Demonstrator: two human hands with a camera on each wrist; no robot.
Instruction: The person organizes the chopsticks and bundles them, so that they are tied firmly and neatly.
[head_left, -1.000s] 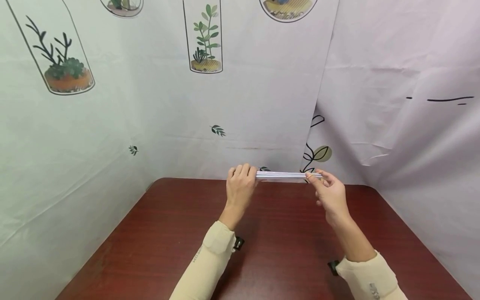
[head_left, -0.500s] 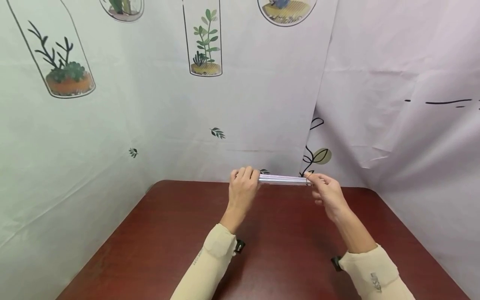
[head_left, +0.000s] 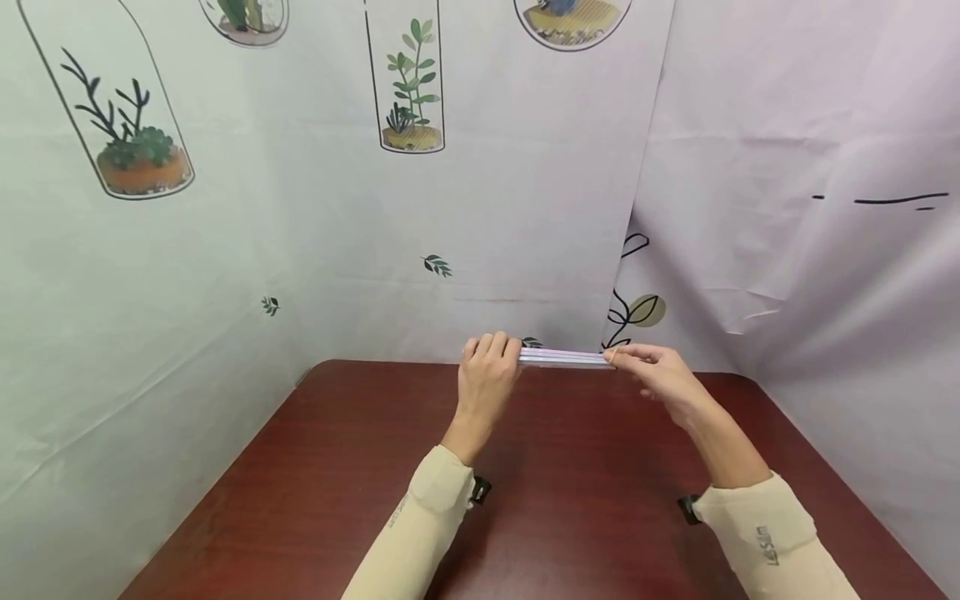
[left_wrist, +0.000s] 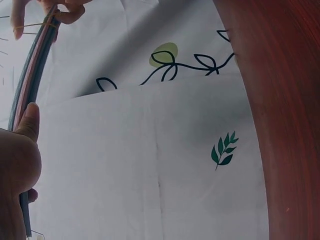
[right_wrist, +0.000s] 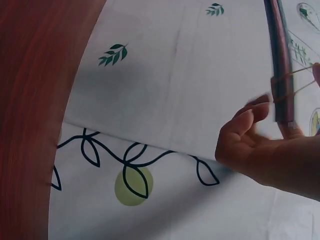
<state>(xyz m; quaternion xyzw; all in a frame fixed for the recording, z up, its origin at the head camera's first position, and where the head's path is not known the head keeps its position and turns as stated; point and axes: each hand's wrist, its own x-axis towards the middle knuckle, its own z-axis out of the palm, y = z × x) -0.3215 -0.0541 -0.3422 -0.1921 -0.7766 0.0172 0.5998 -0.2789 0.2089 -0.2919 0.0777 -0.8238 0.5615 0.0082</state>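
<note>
My left hand grips a bundle of thin straight sticks, pale blue and pink, held level above the far edge of the table. In the left wrist view the thumb lies along the sticks. My right hand is at the bundle's right end, its fingers bent around a thin yellowish rubber band. That band loops around the sticks near their end and is stretched out to one side by a finger. The left palm hides the bundle's other end in the head view.
A dark red-brown table lies beneath both arms. White cloth printed with plants in jars and leaves hangs behind it and along both sides. Each beige sleeve carries a small black camera at the wrist.
My right hand's fingertips have shifted slightly left along the bundle, while its wrist has turned and swung right. The left hand has drifted slightly right, still gripping the sticks.
</note>
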